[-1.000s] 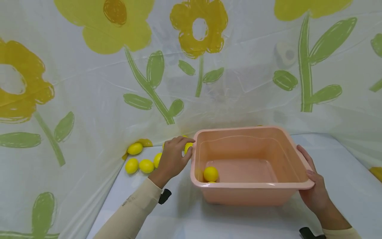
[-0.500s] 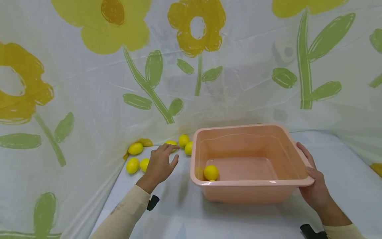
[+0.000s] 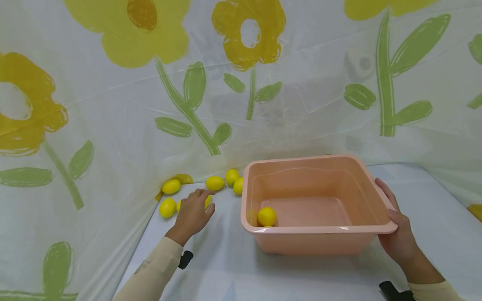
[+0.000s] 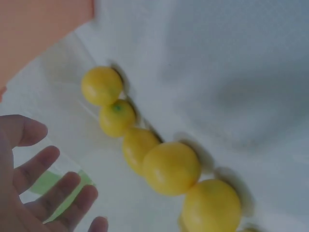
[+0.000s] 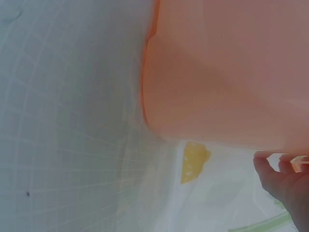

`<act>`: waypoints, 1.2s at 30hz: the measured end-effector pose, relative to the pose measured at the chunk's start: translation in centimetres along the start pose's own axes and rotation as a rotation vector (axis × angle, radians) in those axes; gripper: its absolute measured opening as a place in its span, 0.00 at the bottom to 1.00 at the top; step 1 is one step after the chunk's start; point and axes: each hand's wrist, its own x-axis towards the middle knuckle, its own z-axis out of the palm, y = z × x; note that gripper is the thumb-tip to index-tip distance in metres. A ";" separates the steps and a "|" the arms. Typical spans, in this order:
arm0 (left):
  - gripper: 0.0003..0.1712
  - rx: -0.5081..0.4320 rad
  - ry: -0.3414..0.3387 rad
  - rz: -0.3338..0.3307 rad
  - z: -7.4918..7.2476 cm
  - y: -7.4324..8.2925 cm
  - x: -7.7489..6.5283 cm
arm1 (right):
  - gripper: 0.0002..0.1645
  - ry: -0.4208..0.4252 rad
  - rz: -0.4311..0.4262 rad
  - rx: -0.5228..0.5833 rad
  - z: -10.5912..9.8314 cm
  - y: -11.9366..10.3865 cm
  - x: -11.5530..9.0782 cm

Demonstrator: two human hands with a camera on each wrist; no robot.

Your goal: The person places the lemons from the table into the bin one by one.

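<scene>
On the right half of the bench there's a pink tub, its open top angled toward the camera, with one lemon sitting in the near left corner and a sliver of another peeking over the front rim right by it. The right hand has a proper grip on the tub's right rim, thumb lying over the edge, and the right wrist view shows its fingertips up against that same edge. Just outside the tub's left wall is a partly hidden lemon, with a second lemon right behind it and a third lemon next along to the left. The left hand hangs near that bunch with nothing in it, fingers loose and spread apart, partly covering a couple more lemons. Past it on the left there's a front lemon and a back lemon, that one close to the sheet. From the left wrist the fruit looks like a wobbly line, but I can't tell which ones actually touch. Both arms have cream sleeves and black wrist pieces. Behind everything hangs a pale sheet printed with big yellow flowers and green leaves.
</scene>
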 end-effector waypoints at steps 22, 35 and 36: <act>0.38 0.032 -0.270 -0.186 2.4 -2.3 2.0 | 0.35 -0.010 -0.003 0.000 0.1 -0.2 -0.1; 0.39 0.150 -0.279 -0.158 3.5 -2.5 2.3 | 0.36 -0.021 -0.017 0.016 0.2 -0.5 -0.2; 0.39 0.156 -0.274 -0.153 3.5 -2.5 2.3 | 0.36 -0.023 -0.024 0.025 0.2 -0.5 -0.2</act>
